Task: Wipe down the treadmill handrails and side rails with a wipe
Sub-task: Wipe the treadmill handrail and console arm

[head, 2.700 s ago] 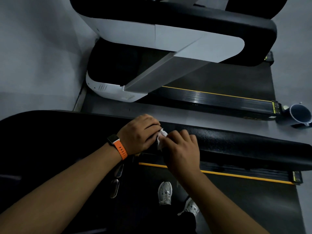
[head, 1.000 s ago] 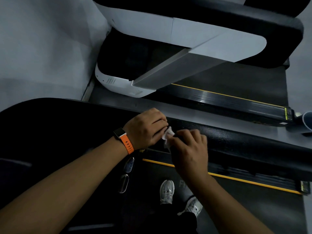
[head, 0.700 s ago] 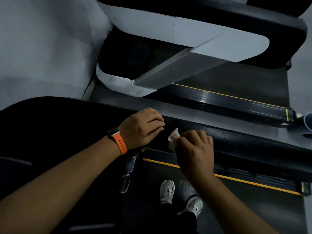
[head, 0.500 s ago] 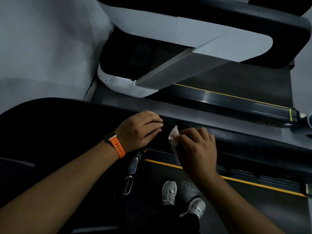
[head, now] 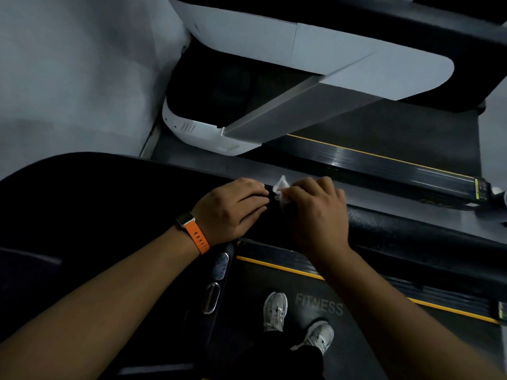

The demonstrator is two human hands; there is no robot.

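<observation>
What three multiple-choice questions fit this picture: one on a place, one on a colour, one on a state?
1. Where is the wipe? A on the floor; B at the black handrail; C in a bin.
2. What colour is the watch strap? A green; B white; C orange.
3. How is the right hand? A hanging idle; B pinching the wipe; C flat on the wall.

Answers: B, the white wipe sits against the rail's top; C, the band at the wrist is plainly orange; B, its fingers curl round the wipe.
</observation>
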